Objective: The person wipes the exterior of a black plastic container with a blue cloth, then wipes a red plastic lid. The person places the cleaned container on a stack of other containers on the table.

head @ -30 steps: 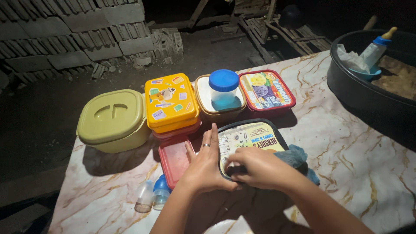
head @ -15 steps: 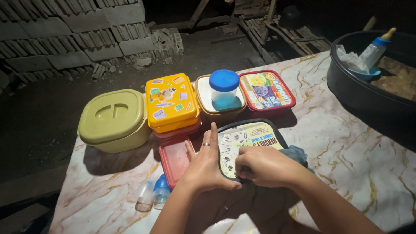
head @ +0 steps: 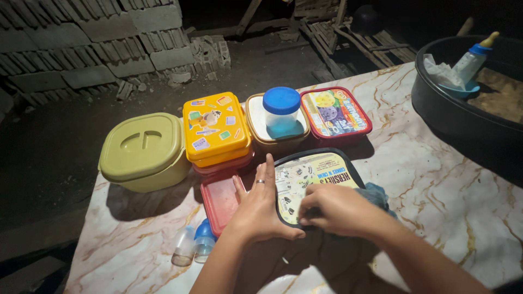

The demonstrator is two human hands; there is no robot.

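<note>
Marble-patterned desk (head: 436, 179) carries everything here, lit from above while the ground and brick wall behind stay dark. At its right edge sits a big black tub (head: 436, 103) with a baby bottle (head: 473, 59) and some crumpled plastic in it, well apart from the hands.

Along the far side runs a row of closed boxes: a green tub (head: 143, 149) with a recessed handle in its lid, a yellow box (head: 215, 128) covered in stickers and stacked on a red one, a tan box (head: 259, 128) with a blue-capped jar (head: 281, 111) standing on its lid, and a red-rimmed box (head: 336, 112) with a cartoon lid. All of these look shut and set in order, so that part seems finished.

Nearer lies the black-rimmed lid (head: 310, 174), yellow with print, on what seems to be its box, just beside a flat red lid (head: 219, 201). The left hand (head: 259, 209) lies flat, fingers spread, pressing its left edge; the right hand (head: 335, 209) is curled over the near edge, fingertips pinching the rim, with a blue cloth (head: 376, 195) just behind. I judge this lid is being seated and is not yet fully closed.

Two small bottles (head: 193, 245), one blue-capped, lie loose near the left wrist, untouched.
</note>
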